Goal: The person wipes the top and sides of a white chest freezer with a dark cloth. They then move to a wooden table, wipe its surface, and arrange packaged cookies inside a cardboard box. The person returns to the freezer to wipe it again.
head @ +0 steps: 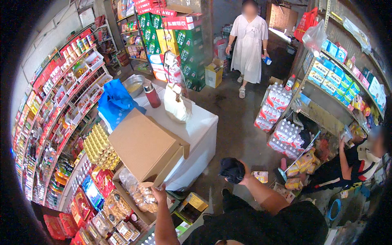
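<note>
My left hand (160,194) grips the lower edge of a brown cardboard box (147,144), which sits tilted over the corner of a white counter or chest (202,122). Under that hand, an open carton holds bagged baked goods (145,197). In my right hand (244,177) is a crumpled black cloth item (231,168), possibly a cap, held out over the floor. Behind the cardboard box, a blue plastic bag (118,102), a red flask (152,96), a white bag (176,105) and a metal basin (134,85) stand together.
A person in a light dress (248,46) stands in the aisle ahead. Another person (352,162) sits at right, holding a phone-like object. Bottled-water packs (274,104), a long-handled tool (301,156) and yellow packages (301,165) line the right side. Stocked shelves (58,101) curve along the left; egg trays (101,145) are stacked nearby.
</note>
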### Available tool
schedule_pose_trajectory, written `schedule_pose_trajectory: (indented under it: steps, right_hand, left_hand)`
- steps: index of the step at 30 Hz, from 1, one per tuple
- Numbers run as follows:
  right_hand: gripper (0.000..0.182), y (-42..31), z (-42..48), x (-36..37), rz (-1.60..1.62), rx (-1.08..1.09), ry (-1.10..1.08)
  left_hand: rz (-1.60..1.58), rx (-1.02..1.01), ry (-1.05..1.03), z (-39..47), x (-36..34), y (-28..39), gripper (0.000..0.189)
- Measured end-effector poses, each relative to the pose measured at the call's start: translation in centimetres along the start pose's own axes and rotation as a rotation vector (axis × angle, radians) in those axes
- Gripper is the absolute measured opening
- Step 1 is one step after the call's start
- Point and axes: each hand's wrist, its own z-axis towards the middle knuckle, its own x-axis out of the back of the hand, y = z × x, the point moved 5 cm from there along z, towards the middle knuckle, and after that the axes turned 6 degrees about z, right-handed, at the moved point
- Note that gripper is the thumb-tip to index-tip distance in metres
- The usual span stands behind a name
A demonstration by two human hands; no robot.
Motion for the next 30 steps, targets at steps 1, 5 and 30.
schedule_pose_trajectory:
  steps: [1, 5, 30]
  right_hand:
    - [0.058, 0.1, -0.3, -1.6, 0.021, -0.023, -0.044]
    - [0.056, -3.2, -0.7, -4.4, 0.041, -0.038, -0.049]
    - [0.078, -12.8, 28.0, 10.7, -1.968, 1.258, 0.397]
  left_hand:
    - [-0.049, -0.069, 0.022, 0.4, 0.8, -0.6, 0.063]
    - [-0.162, 0.057, -0.032, 0.1, -0.1, 4.0, 0.041]
    - [-0.017, -0.29, 0.4, -2.7, -1.1, -2.5, 0.042]
